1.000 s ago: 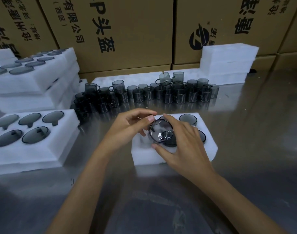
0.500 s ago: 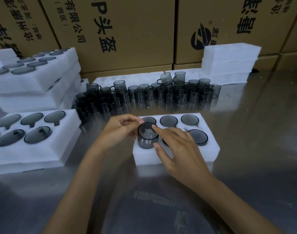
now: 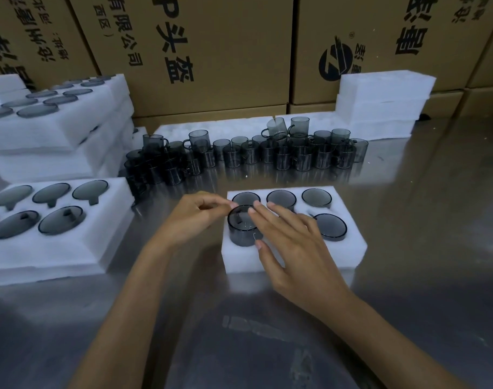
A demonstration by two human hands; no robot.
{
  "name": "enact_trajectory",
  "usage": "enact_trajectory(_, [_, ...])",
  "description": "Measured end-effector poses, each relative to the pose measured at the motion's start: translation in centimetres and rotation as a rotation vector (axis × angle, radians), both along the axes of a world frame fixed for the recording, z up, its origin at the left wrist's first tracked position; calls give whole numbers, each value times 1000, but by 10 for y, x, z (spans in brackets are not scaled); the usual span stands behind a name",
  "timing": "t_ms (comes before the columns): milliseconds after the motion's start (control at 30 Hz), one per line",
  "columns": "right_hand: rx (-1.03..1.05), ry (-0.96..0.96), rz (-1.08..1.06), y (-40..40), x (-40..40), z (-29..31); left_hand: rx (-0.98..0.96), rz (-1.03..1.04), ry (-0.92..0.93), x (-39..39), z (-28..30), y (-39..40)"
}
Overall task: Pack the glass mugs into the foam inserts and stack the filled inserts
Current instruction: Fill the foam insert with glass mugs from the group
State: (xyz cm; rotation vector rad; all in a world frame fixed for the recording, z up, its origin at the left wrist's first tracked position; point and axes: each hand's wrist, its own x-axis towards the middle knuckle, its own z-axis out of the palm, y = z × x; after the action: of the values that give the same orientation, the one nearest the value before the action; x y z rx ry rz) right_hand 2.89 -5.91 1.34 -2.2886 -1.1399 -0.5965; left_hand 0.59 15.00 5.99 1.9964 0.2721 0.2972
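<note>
A white foam insert (image 3: 349, 248) lies on the metal table in front of me. Several of its holes hold smoky glass mugs, such as one in the back row (image 3: 281, 198) and one at the front right (image 3: 330, 226). Another glass mug (image 3: 241, 233) stands upright in the front-left hole, still well above the foam. My left hand (image 3: 196, 217) pinches its rim on the left side with curled fingers. My right hand (image 3: 293, 248) lies over it, straight fingertips on the rim and thumb against its side.
Many loose glass mugs (image 3: 267, 155) stand in rows behind the insert. A filled insert (image 3: 71, 248) lies at the left, with a stack of filled inserts (image 3: 57, 130) behind it. Foam blocks (image 3: 380, 99) sit at the back right. Cardboard boxes (image 3: 211, 51) wall the far side.
The mug was held tilted above the insert, mouth toward me. It has been turned upright and lowered into the front-left hole, and my right fingers have moved onto its rim.
</note>
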Motion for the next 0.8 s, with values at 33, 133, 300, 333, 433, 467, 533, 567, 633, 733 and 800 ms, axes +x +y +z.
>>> enact_trajectory(33, [-12,5,2,-1,0,1,-7,-5,7,0,-1,-1])
enact_trajectory(133, [-80,26,2,-1,-1,3,-49,-25,61,1,-2,-2])
enact_trajectory(300, [-181,43,15,-3,-1,6,-179,-13,129,4,-2,-3])
enact_trajectory(333, [-199,35,17,-3,0,7,-219,-17,135,5,-2,-3])
enact_trajectory(433, [-213,38,21,-3,-1,8,-313,-14,138,5,-6,-2])
enact_trajectory(467, [-220,36,23,-3,-1,7,-320,-11,146,5,-8,-2])
enact_trajectory(533, [-253,17,21,-2,-3,5,-343,-16,169,6,-13,-2])
enact_trajectory(567, [-267,13,19,-2,-4,4,-369,-26,179,6,-16,-2])
enact_trajectory(633, [-266,21,13,-2,-4,4,-407,-47,193,7,-19,-2])
enact_trajectory(733, [-248,31,9,-1,-4,4,-419,-54,189,9,-22,1])
enact_trajectory(800, [-251,30,8,-1,-4,4,-418,-54,182,9,-23,2])
